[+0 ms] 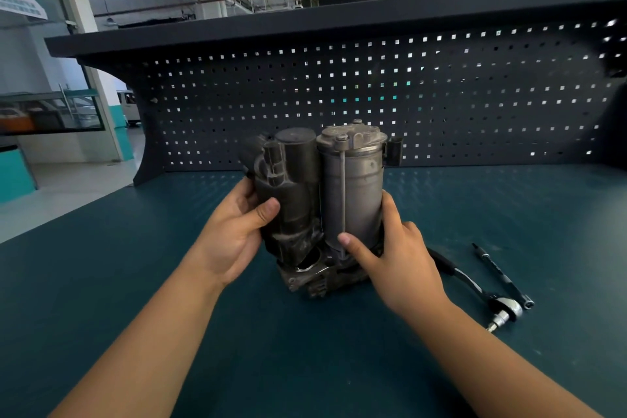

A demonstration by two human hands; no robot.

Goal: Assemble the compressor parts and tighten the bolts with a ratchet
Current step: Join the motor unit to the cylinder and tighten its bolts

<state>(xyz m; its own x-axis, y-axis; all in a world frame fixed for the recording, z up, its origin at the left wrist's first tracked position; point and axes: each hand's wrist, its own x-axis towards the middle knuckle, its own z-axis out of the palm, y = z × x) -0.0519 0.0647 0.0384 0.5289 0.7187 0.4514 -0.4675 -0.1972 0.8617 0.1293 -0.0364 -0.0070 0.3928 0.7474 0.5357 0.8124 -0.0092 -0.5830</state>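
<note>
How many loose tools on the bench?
2. A ratchet lies right of the compressor, its handle end behind the right hand; a slim black bar lies just right of the ratchet. Others may be hidden behind the compressor.

Compressor [319, 200] mid-bench [135, 282] — ratchet [475, 285] and bit driver [502, 276] right, pegboard [441, 95] behind

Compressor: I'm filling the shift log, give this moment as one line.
compressor upright on bench | left hand grips dark cylinder | right hand holds grey cylinder | ratchet lies right, untouched
</note>
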